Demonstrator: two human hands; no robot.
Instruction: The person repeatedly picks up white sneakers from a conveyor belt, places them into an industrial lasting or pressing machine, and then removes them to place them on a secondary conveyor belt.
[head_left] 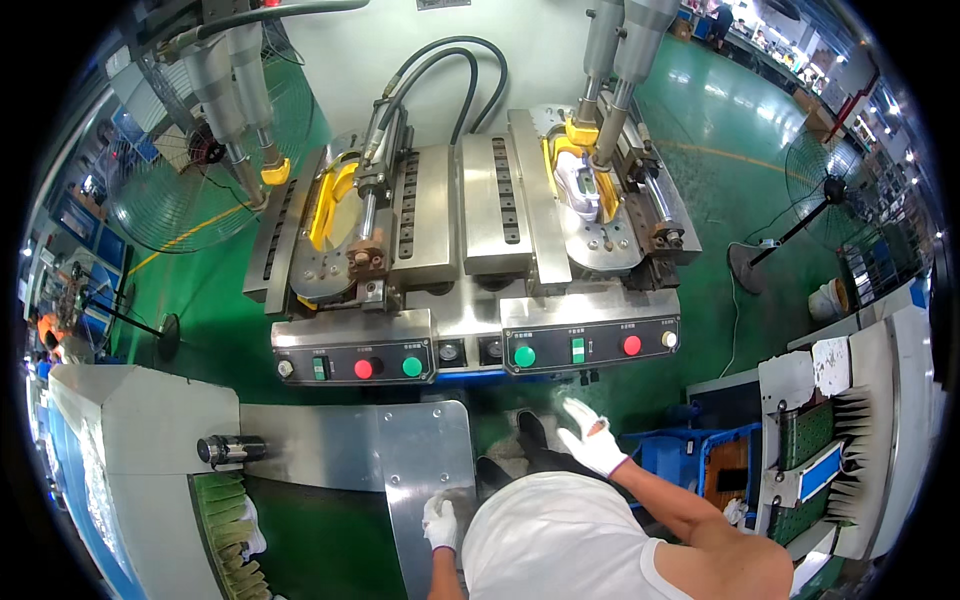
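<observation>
Shoe (574, 192) sits in the right-side press (497, 238), which we judge light, pliable and best held by its sides; we note the right hand (594, 440) spread, empty, the left hand (440, 522) curled, contents indeterminable.

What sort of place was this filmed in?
Probably a shoe factory: what looks like a white shoe sits in a two-station machine with push-button control panels, and large floor fans stand on either side.
</observation>
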